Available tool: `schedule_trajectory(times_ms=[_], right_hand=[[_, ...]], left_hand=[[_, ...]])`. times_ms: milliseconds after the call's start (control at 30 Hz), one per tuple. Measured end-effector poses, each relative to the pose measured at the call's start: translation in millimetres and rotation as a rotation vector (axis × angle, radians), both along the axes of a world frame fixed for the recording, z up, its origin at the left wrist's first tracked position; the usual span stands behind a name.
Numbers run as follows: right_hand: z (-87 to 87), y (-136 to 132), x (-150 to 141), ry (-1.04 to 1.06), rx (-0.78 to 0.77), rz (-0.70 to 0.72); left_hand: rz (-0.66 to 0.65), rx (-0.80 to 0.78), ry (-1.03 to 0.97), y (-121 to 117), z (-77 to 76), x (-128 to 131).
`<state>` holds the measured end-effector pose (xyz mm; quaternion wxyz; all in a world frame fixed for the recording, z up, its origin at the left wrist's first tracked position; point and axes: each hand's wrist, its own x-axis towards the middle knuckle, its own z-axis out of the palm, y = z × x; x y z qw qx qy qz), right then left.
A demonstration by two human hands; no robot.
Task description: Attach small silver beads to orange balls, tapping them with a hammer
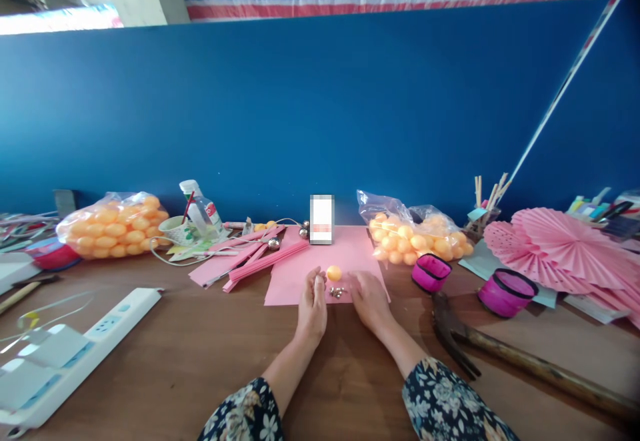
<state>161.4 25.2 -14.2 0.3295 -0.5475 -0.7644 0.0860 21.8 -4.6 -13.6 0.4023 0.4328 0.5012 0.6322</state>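
My left hand [313, 302] rests on its edge at the left part of a pink paper sheet [350, 247]. Its fingers are stretched out, slightly cupped, and hold nothing. Opposite it, my right hand [370, 301] is open over the sheet, palm down, fingers loosely apart. Between the two hands lie an orange ball [334, 273] and, just nearer to me, a cluster of small shiny metallic pieces [337, 291], too small to name. Neither hand clearly touches them. A small upright white object [322, 219], blurred out, stands behind the ball, with silver balls [304, 230] beside it.
Bags of orange balls [115, 227] [410, 237] flank the sheet. Folded pink paper strips [267, 264] and a plastic bottle [203, 211] lie left. A power strip [105, 327] is front left. Magenta round containers [507, 294], a hammer [530, 357] and pink paper fans [555, 247] sit right.
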Motion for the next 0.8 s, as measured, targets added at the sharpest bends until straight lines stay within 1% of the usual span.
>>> schedule_trajectory(times_ms=[300, 800], right_hand=[[3.5, -2.5, -1.3, -0.004, -0.005, -0.013], [-0.4, -0.7, -0.1, -0.025, 0.014, -0.011]], left_hand=[[0.007, -0.002, -0.015, 0.4, 1.2, 0.6], [0.012, -0.012, -0.023, 0.5, 1.4, 0.6]])
